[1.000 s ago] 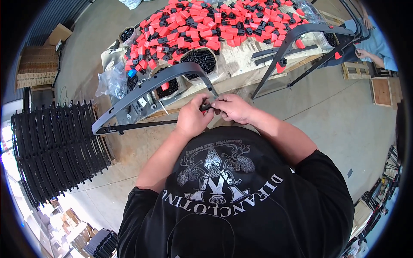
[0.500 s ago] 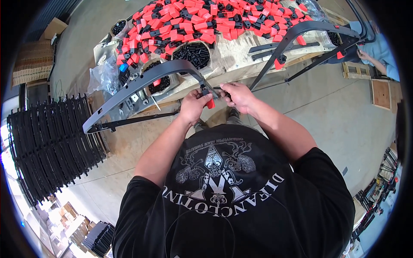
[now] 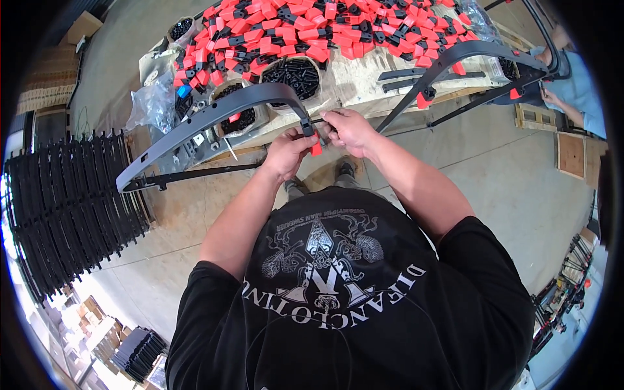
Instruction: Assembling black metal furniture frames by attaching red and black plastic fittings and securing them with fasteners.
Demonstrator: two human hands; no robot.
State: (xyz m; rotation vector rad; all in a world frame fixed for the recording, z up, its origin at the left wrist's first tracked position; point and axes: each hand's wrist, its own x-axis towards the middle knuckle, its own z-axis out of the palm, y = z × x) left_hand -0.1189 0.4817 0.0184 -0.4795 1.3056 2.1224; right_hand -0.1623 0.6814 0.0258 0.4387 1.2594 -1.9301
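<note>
My left hand (image 3: 286, 153) is closed around a red and black plastic clip (image 3: 316, 147) at the near end of a dark, curved tubular frame (image 3: 218, 107). The red part shows below its fingers and thumb. Just to the right, my right hand (image 3: 350, 132) pinches a thin dark rod (image 3: 317, 121) that points left at the frame's end. Its tip is hidden behind the frame, and I cannot tell what kind of rod it is. The frame arches left over the bench edge, its other leg (image 3: 201, 173) running back toward my left hand.
A large heap of red and black plastic parts (image 3: 312, 32) covers the bench. Tubs of black bolts (image 3: 290, 79) stand at its near edge. A second curved frame (image 3: 448, 55) lies at the right, near another person (image 3: 582, 84). Stacked black bars (image 3: 71, 208) stand at the left.
The frame has shifted slightly left. My left hand has moved slightly left with the clip, and my right hand has come up and left, closer to the frame's end.
</note>
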